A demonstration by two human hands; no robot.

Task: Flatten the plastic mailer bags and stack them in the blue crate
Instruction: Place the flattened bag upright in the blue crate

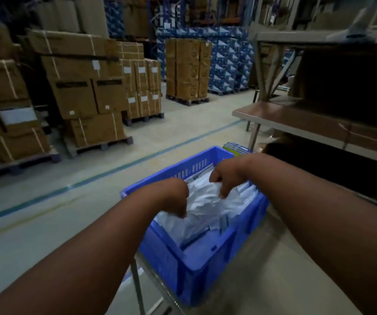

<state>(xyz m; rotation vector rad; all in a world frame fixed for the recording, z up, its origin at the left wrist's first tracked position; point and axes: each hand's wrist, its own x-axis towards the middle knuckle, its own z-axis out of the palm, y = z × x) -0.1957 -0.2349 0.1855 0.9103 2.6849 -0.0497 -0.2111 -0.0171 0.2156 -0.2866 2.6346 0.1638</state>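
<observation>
A blue crate point(208, 267) sits on a metal stand in front of me, filled with white plastic mailer bags. A crumpled white mailer bag point(205, 202) lies on top of the pile. Both hands reach into the crate. My left hand point(173, 196) grips the bag's near left side with curled fingers. Its far edge is pinched by my right hand point(225, 178), fingers bent downward. Flatter mailers point(245, 189) stand along the crate's right wall.
Pallets of strapped cardboard boxes point(85, 92) line the left side of the concrete floor. A metal shelf rack point(319, 123) stands close on the right. Blue patterned cartons point(228, 64) are stacked at the back. A blue floor line point(114, 169) runs across the aisle.
</observation>
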